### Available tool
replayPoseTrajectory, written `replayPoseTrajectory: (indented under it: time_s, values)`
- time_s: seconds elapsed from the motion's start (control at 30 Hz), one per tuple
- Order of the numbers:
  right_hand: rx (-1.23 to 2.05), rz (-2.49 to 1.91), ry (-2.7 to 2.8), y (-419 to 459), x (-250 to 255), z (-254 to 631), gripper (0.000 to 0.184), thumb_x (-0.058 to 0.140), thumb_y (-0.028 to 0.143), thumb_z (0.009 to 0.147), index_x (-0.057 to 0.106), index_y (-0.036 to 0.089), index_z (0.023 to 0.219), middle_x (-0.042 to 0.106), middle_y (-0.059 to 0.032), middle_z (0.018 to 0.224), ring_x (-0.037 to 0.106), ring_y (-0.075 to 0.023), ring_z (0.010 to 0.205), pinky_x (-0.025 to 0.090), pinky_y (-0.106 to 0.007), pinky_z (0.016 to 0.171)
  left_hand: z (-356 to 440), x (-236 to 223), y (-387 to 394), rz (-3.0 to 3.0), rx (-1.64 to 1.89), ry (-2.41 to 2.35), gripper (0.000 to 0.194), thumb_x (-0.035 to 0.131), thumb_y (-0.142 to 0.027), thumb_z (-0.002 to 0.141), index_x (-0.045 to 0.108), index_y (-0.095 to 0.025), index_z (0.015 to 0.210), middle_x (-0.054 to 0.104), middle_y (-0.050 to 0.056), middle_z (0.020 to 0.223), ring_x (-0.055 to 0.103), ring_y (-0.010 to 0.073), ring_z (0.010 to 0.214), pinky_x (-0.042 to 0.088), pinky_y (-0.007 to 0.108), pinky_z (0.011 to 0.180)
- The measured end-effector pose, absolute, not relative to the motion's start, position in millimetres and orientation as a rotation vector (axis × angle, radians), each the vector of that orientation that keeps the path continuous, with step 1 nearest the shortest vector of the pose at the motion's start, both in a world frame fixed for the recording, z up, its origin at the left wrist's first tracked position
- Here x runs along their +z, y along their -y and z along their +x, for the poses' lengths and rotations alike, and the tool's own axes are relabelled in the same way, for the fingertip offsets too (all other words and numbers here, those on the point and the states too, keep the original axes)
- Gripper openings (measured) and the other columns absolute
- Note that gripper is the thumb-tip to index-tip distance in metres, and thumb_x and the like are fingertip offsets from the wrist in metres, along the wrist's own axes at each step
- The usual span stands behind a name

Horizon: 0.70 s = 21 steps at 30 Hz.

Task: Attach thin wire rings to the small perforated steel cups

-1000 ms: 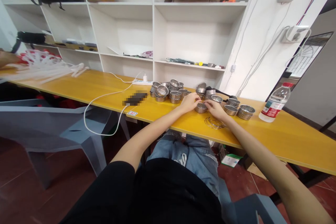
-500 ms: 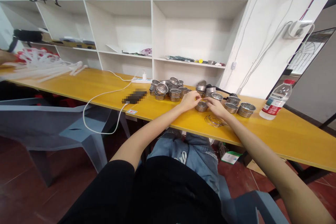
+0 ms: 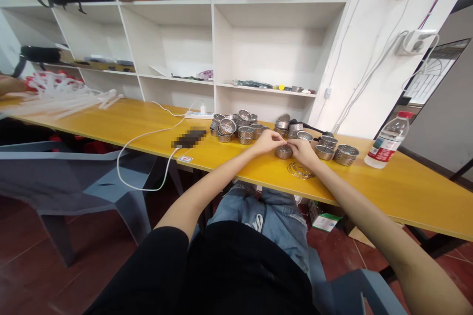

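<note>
My left hand (image 3: 271,141) and my right hand (image 3: 301,151) meet over a small perforated metal strainer basket (image 3: 283,152) on the table. Both hands are closed in a pinch at the basket's top edge, fingertips almost touching. Whatever is between the fingers is too small to make out. Just in front of my right hand lies a loose pile of thin wire rings (image 3: 298,171). More strainer baskets (image 3: 246,134) are stacked and heaped to the left of my hands. Others, such as a stacked pair (image 3: 346,154), stand behind and to the right.
A water bottle (image 3: 389,141) stands at the right on the yellow table (image 3: 148,120). A pixelated dark device (image 3: 189,137) with a white cable (image 3: 129,186) lies left. Another person's hand (image 3: 10,84) is by white plastic strips (image 3: 62,96). White shelves (image 3: 168,39) stand behind.
My hands have drawn slightly closer together, the right fingers coming down nearer the basket's rim. The view has shifted slightly. The other person's hand at far left has moved slightly.
</note>
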State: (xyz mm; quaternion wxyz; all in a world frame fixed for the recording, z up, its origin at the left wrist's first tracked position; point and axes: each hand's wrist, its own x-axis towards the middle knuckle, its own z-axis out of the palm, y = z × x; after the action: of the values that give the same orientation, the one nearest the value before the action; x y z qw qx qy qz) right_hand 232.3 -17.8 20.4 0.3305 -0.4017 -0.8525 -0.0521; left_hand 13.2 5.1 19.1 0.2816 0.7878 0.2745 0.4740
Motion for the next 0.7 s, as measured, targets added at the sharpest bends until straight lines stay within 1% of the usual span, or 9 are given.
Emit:
replayPoseTrajectory:
  time_s: [0.07, 0.13, 0.2, 0.27, 0.37, 0.43, 0.5, 0.6, 0.7]
  values:
    - [-0.153, -1.044, 2.246, 17.6, 19.9, 232.5, 0.033, 0.050, 0.017, 0.102, 0.080, 0.017, 0.088, 0.082, -0.0115, 0.087, 0.070, -0.0243, 0.079, 0.049, -0.031, 0.077, 9.2, 19.3, -8.4, 2.070, 1.212, -0.676, 0.037, 0.089, -0.048, 0.083, 0.085, -0.012, 0.080, 0.076, 0.006, 0.074, 0.061, 0.0154, 0.071, 0.047, 0.030, 0.073]
    - [-0.157, -1.048, 2.257, 17.7, 19.7, 232.7, 0.034, 0.049, 0.016, 0.102, 0.080, 0.017, 0.089, 0.083, -0.0115, 0.089, 0.071, -0.0247, 0.080, 0.049, -0.031, 0.077, 6.4, 19.7, -10.8, 2.063, 1.180, -0.626, 0.045, 0.094, -0.056, 0.076, 0.083, -0.012, 0.074, 0.075, 0.005, 0.073, 0.061, 0.0156, 0.073, 0.047, 0.030, 0.074]
    - [-0.153, -1.057, 2.265, 18.2, 19.8, 232.8, 0.034, 0.049, 0.015, 0.103, 0.081, 0.017, 0.091, 0.084, -0.0114, 0.091, 0.072, -0.0246, 0.081, 0.049, -0.031, 0.077, 5.6, 20.1, -11.7, 2.058, 1.151, -0.560, 0.048, 0.095, -0.059, 0.072, 0.082, -0.013, 0.072, 0.077, 0.007, 0.079, 0.065, 0.0173, 0.079, 0.049, 0.031, 0.079]
    - [-0.159, -1.080, 2.259, 18.8, 19.9, 232.6, 0.034, 0.050, 0.015, 0.104, 0.082, 0.017, 0.093, 0.085, -0.0116, 0.094, 0.073, -0.0244, 0.081, 0.049, -0.030, 0.078, 5.8, 20.7, -11.5, 2.040, 1.129, -0.512, 0.049, 0.096, -0.061, 0.069, 0.084, -0.013, 0.074, 0.081, 0.010, 0.087, 0.068, 0.0195, 0.087, 0.052, 0.032, 0.085]
    - [-0.184, -1.126, 2.235, 18.9, 19.6, 231.7, 0.033, 0.051, 0.014, 0.105, 0.084, 0.016, 0.101, 0.086, -0.0131, 0.101, 0.076, -0.0247, 0.086, 0.051, -0.030, 0.081, 4.8, 21.7, -10.3, 2.014, 1.073, -0.507, 0.053, 0.097, -0.063, 0.065, 0.086, -0.013, 0.077, 0.082, 0.010, 0.088, 0.069, 0.0201, 0.087, 0.052, 0.034, 0.088]
    - [-0.203, -1.148, 2.232, 18.1, 19.0, 231.0, 0.032, 0.052, 0.014, 0.106, 0.084, 0.016, 0.106, 0.086, -0.0140, 0.106, 0.077, -0.0248, 0.090, 0.052, -0.030, 0.084, 2.8, 22.1, -9.9, 1.996, 1.016, -0.514, 0.057, 0.097, -0.066, 0.064, 0.086, -0.012, 0.078, 0.080, 0.009, 0.084, 0.067, 0.0182, 0.083, 0.051, 0.033, 0.085]
    - [-0.222, -1.161, 2.244, 16.8, 18.5, 230.6, 0.032, 0.052, 0.014, 0.107, 0.084, 0.016, 0.108, 0.086, -0.0141, 0.107, 0.078, -0.0244, 0.092, 0.053, -0.029, 0.086, 0.9, 22.1, -10.1, 1.969, 0.974, -0.539, 0.061, 0.098, -0.068, 0.060, 0.086, -0.011, 0.078, 0.077, 0.007, 0.077, 0.061, 0.0145, 0.074, 0.047, 0.031, 0.076]
    - [-0.232, -1.146, 2.282, 15.4, 18.6, 230.9, 0.033, 0.052, 0.013, 0.106, 0.084, 0.017, 0.106, 0.086, -0.0133, 0.104, 0.077, -0.0237, 0.090, 0.053, -0.029, 0.085, 0.1, 21.4, -11.7, 1.923, 0.955, -0.583, 0.065, 0.100, -0.070, 0.054, 0.086, -0.011, 0.078, 0.071, 0.003, 0.068, 0.051, 0.0098, 0.063, 0.038, 0.028, 0.064]
    - [-0.239, -1.117, 2.314, 15.5, 19.4, 231.3, 0.033, 0.051, 0.014, 0.105, 0.083, 0.016, 0.101, 0.085, -0.0130, 0.098, 0.075, -0.0234, 0.084, 0.052, -0.029, 0.082, 0.5, 20.7, -13.7, 1.900, 0.940, -0.595, 0.064, 0.101, -0.069, 0.053, 0.085, -0.012, 0.077, 0.068, 0.002, 0.066, 0.048, 0.0092, 0.061, 0.036, 0.027, 0.061]
